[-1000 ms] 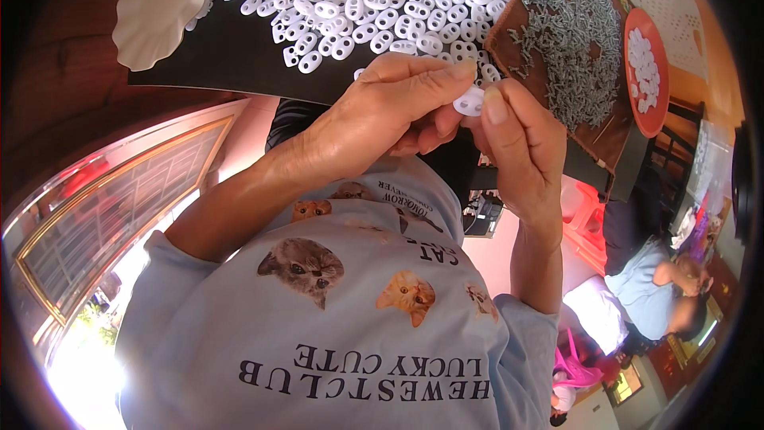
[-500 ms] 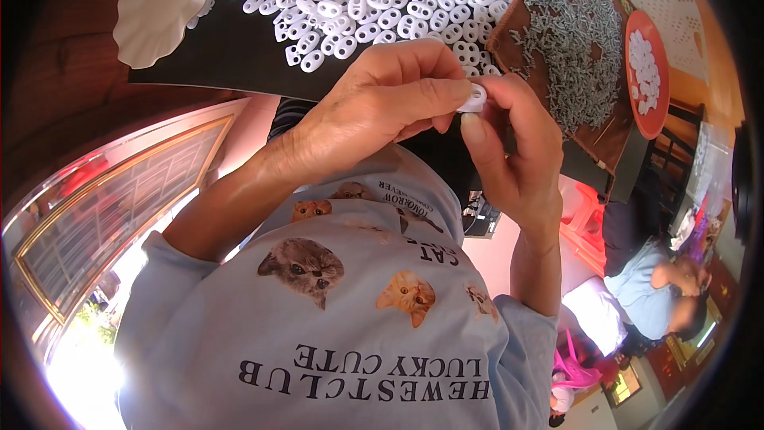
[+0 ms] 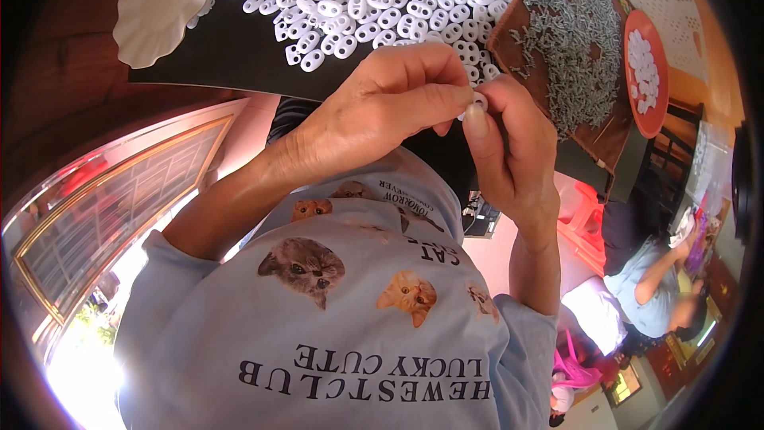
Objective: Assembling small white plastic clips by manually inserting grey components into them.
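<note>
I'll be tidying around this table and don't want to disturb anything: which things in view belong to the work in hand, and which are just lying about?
Likely in the work:
small white piece, held between left hand and right hand
pile of white pieces
grey bits, probably
red dish of white pieces, probably

Apparently just lying about:
pale scalloped dish
white perforated item
</note>
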`<state>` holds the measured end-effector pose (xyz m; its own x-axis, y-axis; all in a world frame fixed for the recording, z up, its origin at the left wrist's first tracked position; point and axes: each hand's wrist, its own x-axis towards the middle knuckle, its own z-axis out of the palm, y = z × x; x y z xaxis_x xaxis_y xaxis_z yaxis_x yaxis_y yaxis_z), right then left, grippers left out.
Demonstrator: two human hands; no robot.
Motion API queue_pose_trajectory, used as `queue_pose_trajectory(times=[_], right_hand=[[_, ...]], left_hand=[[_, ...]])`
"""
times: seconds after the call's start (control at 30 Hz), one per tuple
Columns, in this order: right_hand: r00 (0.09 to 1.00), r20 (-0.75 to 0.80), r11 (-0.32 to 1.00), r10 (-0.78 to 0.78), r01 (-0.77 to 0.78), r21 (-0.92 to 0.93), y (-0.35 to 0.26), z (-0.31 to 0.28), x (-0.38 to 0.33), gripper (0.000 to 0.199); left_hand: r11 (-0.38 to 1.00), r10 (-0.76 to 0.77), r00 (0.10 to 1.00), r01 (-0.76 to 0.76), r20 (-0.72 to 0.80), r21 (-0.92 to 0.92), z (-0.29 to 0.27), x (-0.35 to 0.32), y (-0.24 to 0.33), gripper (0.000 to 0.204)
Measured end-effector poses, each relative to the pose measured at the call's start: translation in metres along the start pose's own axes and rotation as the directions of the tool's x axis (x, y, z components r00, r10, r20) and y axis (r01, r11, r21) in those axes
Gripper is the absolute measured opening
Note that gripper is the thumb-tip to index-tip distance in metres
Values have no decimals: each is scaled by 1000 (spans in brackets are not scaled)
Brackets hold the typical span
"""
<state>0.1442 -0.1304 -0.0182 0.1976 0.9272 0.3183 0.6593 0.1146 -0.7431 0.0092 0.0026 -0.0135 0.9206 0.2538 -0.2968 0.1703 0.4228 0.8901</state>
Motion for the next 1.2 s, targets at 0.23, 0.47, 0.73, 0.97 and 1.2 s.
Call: queue_pose_trajectory(times=[0.23, 0.47, 0.73, 0.97, 1.2], right_hand=[[992, -12, 978, 127, -123, 168, -2, 0, -3, 8], [981, 27, 962, 191, -193, 192, -4, -3, -3, 9], [980, 44, 965, 192, -196, 173, -2, -1, -4, 7], [968, 26, 948, 250, -250, 198, -6, 0, 0, 7], [985, 11, 970, 172, -171, 173, -2, 1, 1, 11]], left_hand=[[999, 22, 1000, -22, 0, 47, -2, -1, -1, 17], [998, 45, 998, -47, 34, 46, -4, -2, -5, 17], [987, 96, 995, -99, 36, 123, -8, -3, -3, 11], [983, 141, 990, -141, 6, 118, -9, -1, -4, 14], [988, 116, 992, -110, -47, 110, -6, -1, -3, 16]])
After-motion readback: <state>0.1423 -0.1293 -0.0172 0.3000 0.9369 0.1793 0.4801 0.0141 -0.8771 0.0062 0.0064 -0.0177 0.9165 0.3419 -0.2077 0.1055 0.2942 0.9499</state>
